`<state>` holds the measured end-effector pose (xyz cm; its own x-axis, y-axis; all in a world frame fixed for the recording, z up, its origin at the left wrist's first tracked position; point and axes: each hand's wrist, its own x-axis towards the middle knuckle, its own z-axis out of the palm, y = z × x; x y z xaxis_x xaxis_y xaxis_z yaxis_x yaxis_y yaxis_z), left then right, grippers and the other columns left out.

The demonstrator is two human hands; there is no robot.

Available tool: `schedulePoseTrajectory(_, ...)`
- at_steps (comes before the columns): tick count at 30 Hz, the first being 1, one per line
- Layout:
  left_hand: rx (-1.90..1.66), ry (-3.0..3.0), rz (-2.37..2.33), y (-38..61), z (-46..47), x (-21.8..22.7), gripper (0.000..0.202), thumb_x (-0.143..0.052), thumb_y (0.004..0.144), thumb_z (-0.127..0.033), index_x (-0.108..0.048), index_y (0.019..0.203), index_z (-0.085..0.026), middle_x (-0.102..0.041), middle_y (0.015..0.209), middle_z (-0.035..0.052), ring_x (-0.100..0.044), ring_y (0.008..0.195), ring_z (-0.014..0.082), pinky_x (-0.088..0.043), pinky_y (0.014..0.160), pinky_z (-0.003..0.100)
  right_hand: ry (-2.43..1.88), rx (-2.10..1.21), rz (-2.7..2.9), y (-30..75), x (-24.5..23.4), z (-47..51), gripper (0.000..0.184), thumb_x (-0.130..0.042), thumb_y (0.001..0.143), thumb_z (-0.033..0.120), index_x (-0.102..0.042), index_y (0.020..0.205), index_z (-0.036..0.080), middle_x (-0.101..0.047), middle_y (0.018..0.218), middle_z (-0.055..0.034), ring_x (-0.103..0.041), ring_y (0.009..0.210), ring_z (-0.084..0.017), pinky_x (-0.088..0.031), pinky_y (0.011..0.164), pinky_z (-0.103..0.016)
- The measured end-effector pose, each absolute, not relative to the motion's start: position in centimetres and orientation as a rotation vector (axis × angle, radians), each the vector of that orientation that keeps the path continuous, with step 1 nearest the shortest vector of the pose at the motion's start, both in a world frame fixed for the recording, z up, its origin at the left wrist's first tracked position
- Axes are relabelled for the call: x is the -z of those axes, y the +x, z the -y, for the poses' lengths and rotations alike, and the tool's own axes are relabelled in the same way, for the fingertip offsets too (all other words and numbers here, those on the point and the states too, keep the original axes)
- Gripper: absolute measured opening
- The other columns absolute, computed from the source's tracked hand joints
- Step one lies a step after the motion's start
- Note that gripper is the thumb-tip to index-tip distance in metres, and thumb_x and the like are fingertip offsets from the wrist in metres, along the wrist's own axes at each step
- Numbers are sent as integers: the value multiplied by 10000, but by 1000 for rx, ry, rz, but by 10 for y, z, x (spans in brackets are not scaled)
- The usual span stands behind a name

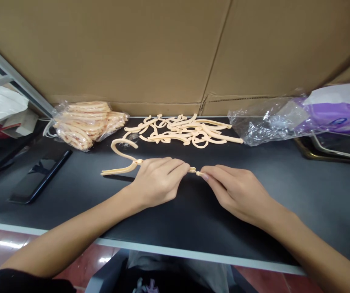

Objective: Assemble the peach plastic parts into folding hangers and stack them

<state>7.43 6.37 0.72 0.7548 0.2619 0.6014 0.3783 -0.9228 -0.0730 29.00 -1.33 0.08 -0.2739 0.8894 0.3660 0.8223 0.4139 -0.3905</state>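
A cream plastic clothes hanger (123,169) is held just above the dark table, its hook curving up on the left and one arm pointing left. My left hand (161,181) is closed round its right arm, hiding that part. The fingertips of my right hand (234,187) pinch a small cream piece (198,173) at the end of the arm, right beside my left fingers. Whether this piece is joined to the hanger I cannot tell. Behind my hands lies a loose pile of cream hanger parts (187,130), with hooks and straight arms mixed together.
A clear bag of cream parts (86,122) lies at the back left, near a black phone (40,175). On the right are a crumpled clear plastic bag (260,122) and a purple packet (336,116). Cardboard (126,53) stands along the table's back edge.
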Motion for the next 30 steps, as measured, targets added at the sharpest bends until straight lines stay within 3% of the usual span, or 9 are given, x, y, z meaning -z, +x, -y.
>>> schedulePoseTrajectory(11, 750, -3002, 679, 78, -59, -3, 163, -513, 979, -257, -614, 900, -156, -706, 782, 26, -666, 688, 163, -482, 598, 269, -1414, -232, 2177, 288, 1, 12, 284, -412, 1012, 288, -691, 1011, 233, -733, 815, -63, -678, 734, -197, -503, 679, -302)
schedulePoseTrajectory(30, 848, -3012, 629, 81, -57, 10, 153, -503, 979, -217, -587, 868, -153, -683, 725, 12, -643, 623, 144, -429, 552, 247, -1407, -212, 2268, 290, 4, 14, 273, -399, 1015, 245, -656, 934, 209, -710, 793, -61, -648, 694, -181, -439, 636, -289)
